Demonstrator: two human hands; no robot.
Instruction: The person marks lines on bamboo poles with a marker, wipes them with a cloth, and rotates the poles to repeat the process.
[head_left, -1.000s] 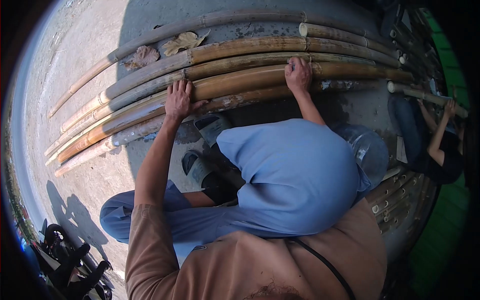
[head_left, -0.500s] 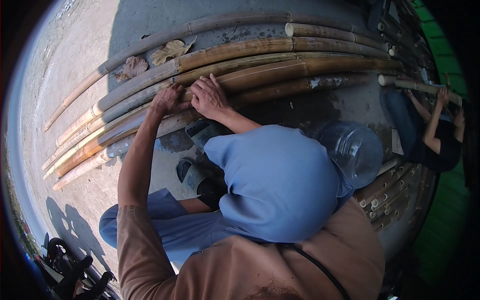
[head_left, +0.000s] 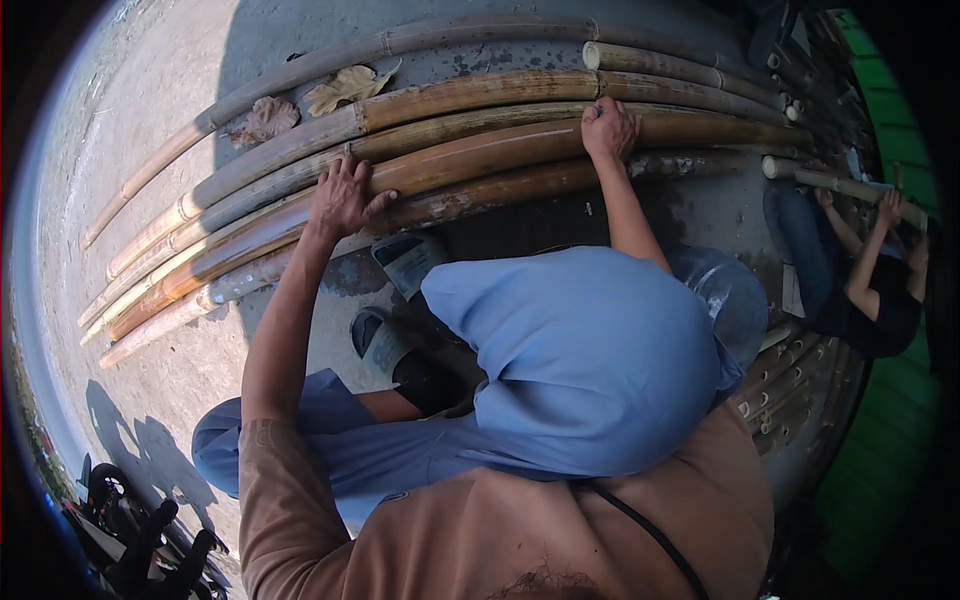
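My left hand (head_left: pixel 343 198) lies over a thick brown bamboo pole (head_left: pixel 490 153), its fingers apart and its thumb stretched to the right. Farther right along the same pole, my right hand (head_left: pixel 610 130) rests with curled fingers. A tiny dark spot shows at those fingers, but what they hold is hidden. A thin pale line runs along the pole between the hands. A darker, blotched pole (head_left: pixel 500 197) lies on the near side, and a yellow-brown pole (head_left: pixel 480 97) on the far side.
Dry leaves (head_left: pixel 350 88) lie among the poles. A clear plastic water jug (head_left: pixel 725 300) stands right of my raised knee. Another person (head_left: pixel 870 290) at the far right holds a bamboo piece (head_left: pixel 850 183). Cut bamboo lengths (head_left: pixel 790 385) are stacked nearby. A motorbike (head_left: pixel 140 540) is at lower left.
My hands, close together before, are now far apart. The right hand has moved right along the pole, and the left has stayed near its place with its fingers now spread.
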